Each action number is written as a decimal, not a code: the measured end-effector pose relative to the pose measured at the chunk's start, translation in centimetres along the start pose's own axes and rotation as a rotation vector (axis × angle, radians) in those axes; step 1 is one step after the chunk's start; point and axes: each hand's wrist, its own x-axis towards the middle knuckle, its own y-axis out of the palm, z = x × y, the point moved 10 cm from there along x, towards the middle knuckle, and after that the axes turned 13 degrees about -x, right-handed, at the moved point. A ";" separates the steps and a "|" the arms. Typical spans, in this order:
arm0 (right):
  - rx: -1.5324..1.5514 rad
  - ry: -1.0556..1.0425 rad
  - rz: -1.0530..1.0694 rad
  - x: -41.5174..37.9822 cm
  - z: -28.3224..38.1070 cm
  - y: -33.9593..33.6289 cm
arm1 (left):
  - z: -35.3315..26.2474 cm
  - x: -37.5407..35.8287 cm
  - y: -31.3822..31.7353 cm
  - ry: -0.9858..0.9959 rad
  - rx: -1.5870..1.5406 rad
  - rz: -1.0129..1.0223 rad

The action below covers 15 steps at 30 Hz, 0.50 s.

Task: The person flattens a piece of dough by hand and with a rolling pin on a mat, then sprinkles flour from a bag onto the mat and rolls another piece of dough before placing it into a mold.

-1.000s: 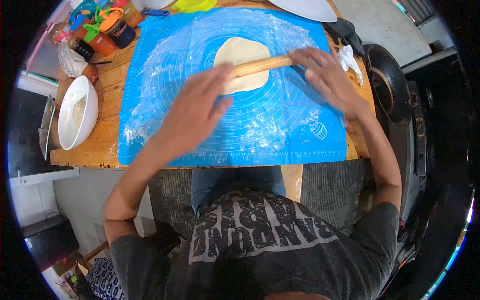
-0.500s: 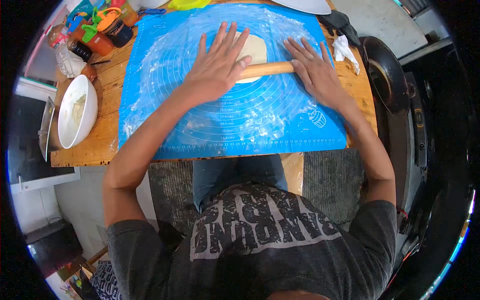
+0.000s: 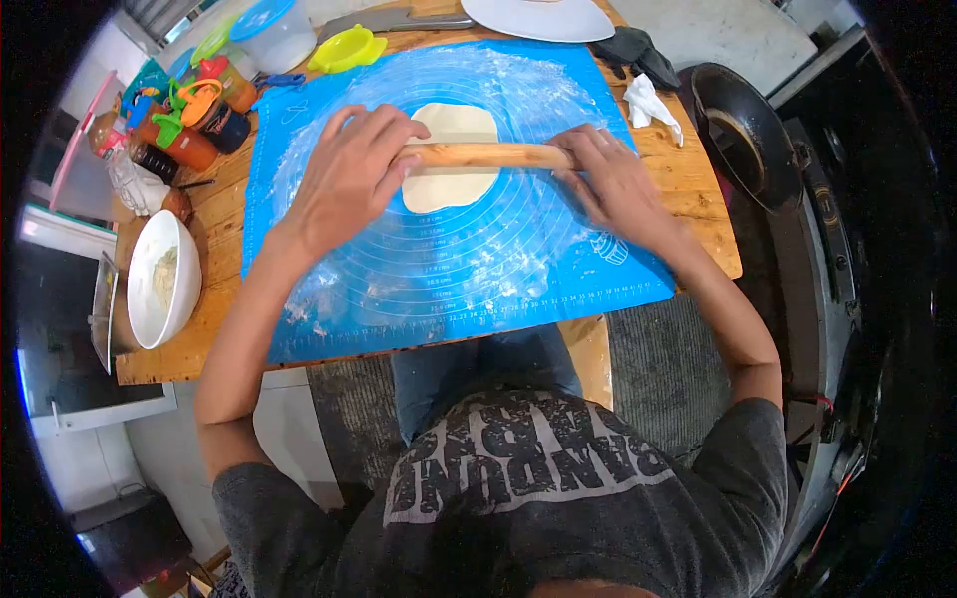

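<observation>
Gripped at opposite ends by the curled left hand (image 3: 349,184) and right hand (image 3: 616,189), the rolling pin (image 3: 483,155) crosses dough (image 3: 451,189) already flattened into an uneven round.

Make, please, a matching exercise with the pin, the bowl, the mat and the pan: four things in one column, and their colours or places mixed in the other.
Things:
1. Pin
2. Bowl
3. Mat
4. Pan

Colours or places:
A. Blue
B. White
C. Across the dough
D. Right of the table

Pairs: 1-C, 2-B, 3-A, 4-D
</observation>
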 end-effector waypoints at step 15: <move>-0.416 0.033 0.099 1.8 -1.7 2.8 | 6.3 2.3 6.0 -0.059 0.016 0.094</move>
